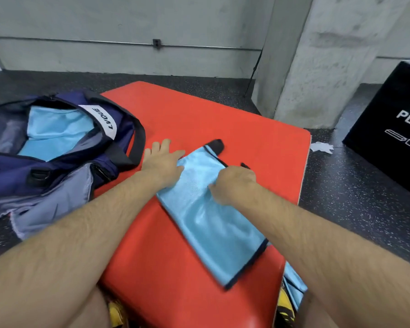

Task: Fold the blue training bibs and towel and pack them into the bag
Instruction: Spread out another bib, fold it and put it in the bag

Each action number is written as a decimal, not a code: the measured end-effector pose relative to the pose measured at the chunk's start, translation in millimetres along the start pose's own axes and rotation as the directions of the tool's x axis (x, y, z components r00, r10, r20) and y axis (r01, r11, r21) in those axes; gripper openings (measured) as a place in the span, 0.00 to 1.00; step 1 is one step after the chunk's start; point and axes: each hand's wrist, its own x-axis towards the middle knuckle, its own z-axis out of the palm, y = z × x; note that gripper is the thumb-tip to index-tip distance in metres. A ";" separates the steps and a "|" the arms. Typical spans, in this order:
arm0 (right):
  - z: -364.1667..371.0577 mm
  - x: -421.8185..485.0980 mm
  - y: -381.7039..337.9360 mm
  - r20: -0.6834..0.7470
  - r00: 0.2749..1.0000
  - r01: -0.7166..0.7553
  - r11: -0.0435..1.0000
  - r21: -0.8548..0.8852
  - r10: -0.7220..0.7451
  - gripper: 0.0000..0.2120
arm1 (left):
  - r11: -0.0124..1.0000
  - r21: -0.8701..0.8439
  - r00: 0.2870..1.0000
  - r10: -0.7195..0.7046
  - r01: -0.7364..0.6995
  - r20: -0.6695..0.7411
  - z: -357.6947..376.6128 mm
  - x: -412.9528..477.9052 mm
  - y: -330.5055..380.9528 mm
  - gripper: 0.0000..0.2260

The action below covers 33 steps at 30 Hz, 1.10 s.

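A person kneels at a red mat that fills the centre of the frame. A light blue bib, folded into a long strip, lies diagonally on it from the centre toward the lower right. The left hand lies flat with fingers straight and spread, pressing the bib's upper left edge. The right hand has its fingers curled, gripping the bib's right edge. At the left, an open navy bag holds more blue fabric. A black box stands at the far right.
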 end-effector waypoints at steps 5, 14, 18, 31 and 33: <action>-7.2 -0.2 -5.9 -0.089 0.995 0.044 0.994 -0.099 -0.053 0.12 | 0.996 -0.086 0.999 0.038 -0.036 0.018 4.0 -3.9 16.0 0.22; 39.8 39.6 -2.1 -0.304 0.877 0.420 0.902 0.104 -0.373 0.24 | 0.973 -0.208 0.979 -0.054 0.095 0.197 31.0 -10.8 31.2 0.29; 45.8 47.7 2.5 -0.104 0.968 0.248 0.936 0.249 -0.228 0.30 | 0.975 -0.219 0.974 0.025 0.026 0.226 34.8 3.0 15.0 0.29; 27.0 23.3 -15.8 -0.207 0.950 0.257 0.960 0.106 -0.232 0.28 | 0.963 -0.268 0.987 0.079 -0.039 0.140 14.7 -14.4 19.4 0.26; 23.5 10.0 -20.1 -0.210 0.942 0.295 0.946 0.135 -0.263 0.27 | 0.959 -0.278 0.987 0.094 -0.055 0.128 8.8 -27.8 23.9 0.25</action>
